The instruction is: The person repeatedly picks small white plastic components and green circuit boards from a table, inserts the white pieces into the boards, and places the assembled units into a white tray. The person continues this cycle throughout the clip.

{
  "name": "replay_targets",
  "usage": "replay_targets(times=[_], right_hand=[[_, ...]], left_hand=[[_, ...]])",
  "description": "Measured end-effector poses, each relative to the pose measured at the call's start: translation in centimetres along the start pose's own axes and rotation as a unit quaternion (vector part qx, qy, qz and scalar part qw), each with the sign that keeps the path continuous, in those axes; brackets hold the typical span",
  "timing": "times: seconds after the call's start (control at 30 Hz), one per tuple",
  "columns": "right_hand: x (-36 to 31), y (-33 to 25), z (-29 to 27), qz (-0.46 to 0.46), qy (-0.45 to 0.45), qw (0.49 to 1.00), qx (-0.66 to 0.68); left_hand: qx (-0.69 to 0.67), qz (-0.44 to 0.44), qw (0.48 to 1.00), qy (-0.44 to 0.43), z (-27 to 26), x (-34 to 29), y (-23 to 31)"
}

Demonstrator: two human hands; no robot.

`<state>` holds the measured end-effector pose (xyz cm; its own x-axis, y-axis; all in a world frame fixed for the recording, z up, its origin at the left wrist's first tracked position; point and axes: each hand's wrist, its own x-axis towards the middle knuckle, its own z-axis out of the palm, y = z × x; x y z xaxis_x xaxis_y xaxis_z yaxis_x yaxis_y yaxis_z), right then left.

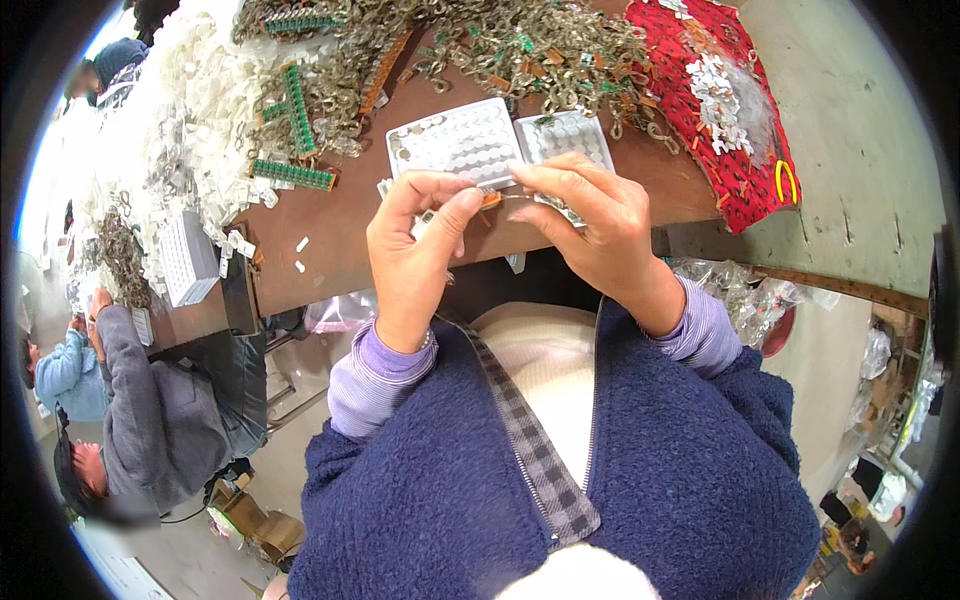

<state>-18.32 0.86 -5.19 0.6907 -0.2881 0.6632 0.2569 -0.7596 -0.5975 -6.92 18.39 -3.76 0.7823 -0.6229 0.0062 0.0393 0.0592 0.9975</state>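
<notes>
Above the near table edge, my left hand [412,240] pinches a small orange-and-white part [489,200] between thumb and fingers. Most of that part is hidden by the fingers. My right hand [590,215] is close by on the right, its fingers curled round a thin pale end of what seems the same part. Its grip is too small to make out. Just beyond both hands lie a white tray [455,140] with rows of round pockets and a smaller pale tray [568,140] of the same pattern.
Looped cables [530,60] pile up at the back, with green circuit-board strips [297,108] among them. White plastic parts [190,110] are heaped left, near stacked white trays [187,260]. Yellow-handled pliers [786,182] lie on a red cloth [745,205]. A co-worker [160,400] sits left.
</notes>
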Motion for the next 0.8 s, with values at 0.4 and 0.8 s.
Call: replay_targets(times=[0.4,0.8], right_hand=[[-0.5,-2.3,5.9,0.073,-0.127,0.978,0.148],[-0.7,-2.4,5.7,0.139,-0.115,0.962,0.206]], left_hand=[[-0.040,-0.048,0.996,-0.062,-6.3,-2.1,-1.9],[0.087,0.016,0.996,-0.024,-5.3,-1.9,-0.9]])
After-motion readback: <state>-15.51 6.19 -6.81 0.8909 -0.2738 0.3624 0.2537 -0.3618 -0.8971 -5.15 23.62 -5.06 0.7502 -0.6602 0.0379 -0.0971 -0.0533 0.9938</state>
